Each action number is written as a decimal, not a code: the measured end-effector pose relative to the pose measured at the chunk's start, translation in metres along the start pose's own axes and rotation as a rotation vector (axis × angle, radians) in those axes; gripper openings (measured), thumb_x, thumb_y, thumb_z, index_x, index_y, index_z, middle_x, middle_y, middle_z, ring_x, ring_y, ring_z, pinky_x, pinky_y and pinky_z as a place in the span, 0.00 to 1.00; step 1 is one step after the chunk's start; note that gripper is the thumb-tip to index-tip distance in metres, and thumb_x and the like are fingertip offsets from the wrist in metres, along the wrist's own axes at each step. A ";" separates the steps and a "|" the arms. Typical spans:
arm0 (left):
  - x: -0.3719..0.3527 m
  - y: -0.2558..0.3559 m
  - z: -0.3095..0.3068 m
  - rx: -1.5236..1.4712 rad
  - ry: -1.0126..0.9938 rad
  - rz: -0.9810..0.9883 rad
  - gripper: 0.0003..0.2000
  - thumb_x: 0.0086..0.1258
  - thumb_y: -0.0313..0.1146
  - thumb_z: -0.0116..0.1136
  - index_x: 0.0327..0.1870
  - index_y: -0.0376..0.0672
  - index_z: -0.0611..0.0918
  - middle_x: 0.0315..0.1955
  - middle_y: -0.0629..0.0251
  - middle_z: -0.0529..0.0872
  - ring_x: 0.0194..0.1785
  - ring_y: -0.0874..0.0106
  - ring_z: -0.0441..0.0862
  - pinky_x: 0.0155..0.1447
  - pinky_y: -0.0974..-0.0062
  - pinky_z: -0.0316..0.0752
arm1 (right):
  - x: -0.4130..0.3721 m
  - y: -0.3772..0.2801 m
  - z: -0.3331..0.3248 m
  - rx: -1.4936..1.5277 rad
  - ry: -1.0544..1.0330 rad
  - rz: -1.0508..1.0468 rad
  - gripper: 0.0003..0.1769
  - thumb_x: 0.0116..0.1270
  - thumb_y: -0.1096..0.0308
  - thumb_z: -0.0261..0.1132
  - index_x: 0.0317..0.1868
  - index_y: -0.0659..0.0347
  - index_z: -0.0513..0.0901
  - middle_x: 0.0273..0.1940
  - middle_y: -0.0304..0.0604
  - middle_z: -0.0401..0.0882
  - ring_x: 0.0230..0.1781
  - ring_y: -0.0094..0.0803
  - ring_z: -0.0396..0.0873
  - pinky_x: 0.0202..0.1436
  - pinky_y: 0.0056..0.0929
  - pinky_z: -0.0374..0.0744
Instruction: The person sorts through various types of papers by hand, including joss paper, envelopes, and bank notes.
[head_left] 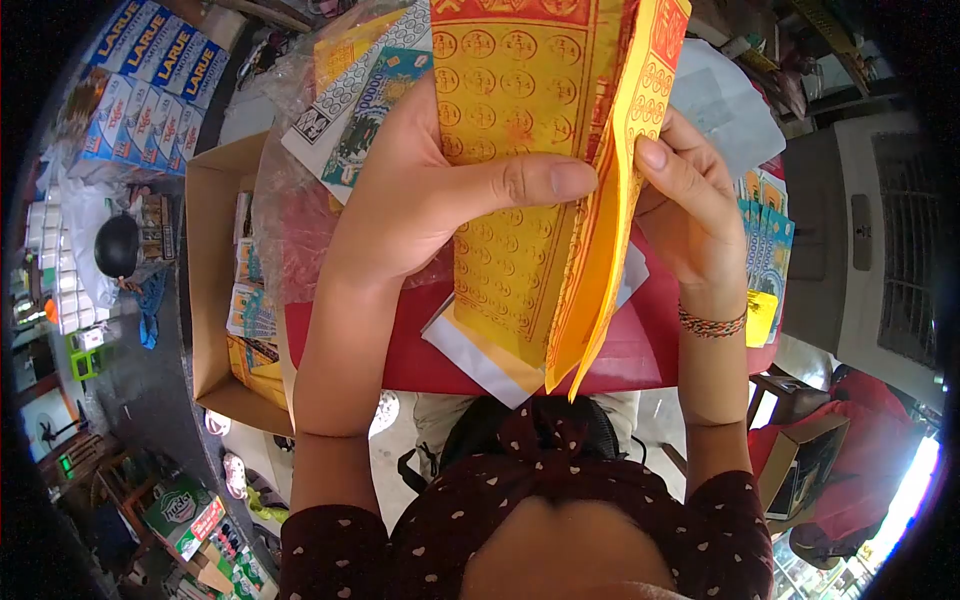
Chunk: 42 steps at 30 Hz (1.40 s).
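Observation:
Both hands hold up a stack of yellow joss paper sheets (510,230), printed with red borders and rows of round stamps. My left hand (450,190) grips the stack from the left, its thumb pressed flat across the front. At the right edge my right hand (695,195) pinches the sheets between thumb and fingers, and the lower edges part slightly there. Part of my left hand's fingers is hidden behind the paper. Beneath the stack, white paper (485,355) lies on the red table (410,345).
A cardboard box (215,300) with printed paper bundles stands at the table's left. Patterned and teal printed sheets (375,115) lie behind my left hand, beside clear plastic wrap (290,210). More teal bundles (768,245) lie at the right edge. Beer cartons (150,90) are stacked far left.

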<state>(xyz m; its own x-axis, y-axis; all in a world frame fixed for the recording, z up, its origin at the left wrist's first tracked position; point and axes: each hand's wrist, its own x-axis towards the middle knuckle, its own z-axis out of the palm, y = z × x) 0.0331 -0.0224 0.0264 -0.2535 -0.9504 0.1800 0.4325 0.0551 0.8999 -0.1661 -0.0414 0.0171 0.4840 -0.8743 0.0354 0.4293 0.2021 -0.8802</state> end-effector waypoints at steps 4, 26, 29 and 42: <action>0.000 0.003 -0.005 0.126 -0.067 -0.051 0.26 0.57 0.25 0.68 0.59 0.35 0.74 0.50 0.60 0.83 0.52 0.70 0.82 0.59 0.71 0.74 | 0.000 0.001 0.000 0.018 -0.019 0.004 0.20 0.68 0.65 0.62 0.58 0.64 0.75 0.52 0.40 0.81 0.51 0.25 0.79 0.58 0.27 0.73; 0.012 -0.015 -0.008 -0.074 0.107 0.070 0.22 0.61 0.30 0.69 0.56 0.36 0.76 0.49 0.63 0.84 0.48 0.74 0.83 0.53 0.74 0.77 | 0.006 -0.004 0.000 -0.291 0.179 -0.100 0.24 0.72 0.65 0.56 0.64 0.69 0.66 0.48 0.48 0.82 0.43 0.26 0.83 0.44 0.19 0.79; 0.011 -0.009 -0.027 -0.130 0.158 -0.218 0.21 0.65 0.32 0.64 0.58 0.35 0.74 0.50 0.61 0.83 0.49 0.72 0.83 0.55 0.71 0.78 | 0.012 -0.003 -0.019 0.026 -0.051 -0.025 0.27 0.75 0.58 0.51 0.65 0.70 0.64 0.51 0.52 0.80 0.45 0.29 0.82 0.49 0.24 0.78; 0.023 -0.003 -0.105 -1.196 -0.186 -0.094 0.20 0.74 0.27 0.47 0.65 0.31 0.66 0.55 0.53 0.79 0.53 0.65 0.82 0.46 0.67 0.84 | -0.010 0.036 0.001 -1.480 -0.478 -0.163 0.31 0.46 0.62 0.75 0.53 0.55 0.76 0.52 0.40 0.74 0.61 0.42 0.61 0.68 0.47 0.51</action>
<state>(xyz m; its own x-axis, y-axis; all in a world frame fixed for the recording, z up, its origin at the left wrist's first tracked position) 0.1168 -0.0771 -0.0144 -0.4047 -0.8718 0.2760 0.9065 -0.4222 -0.0048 -0.1545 -0.0251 -0.0146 0.8204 -0.5684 0.0619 -0.4647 -0.7259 -0.5070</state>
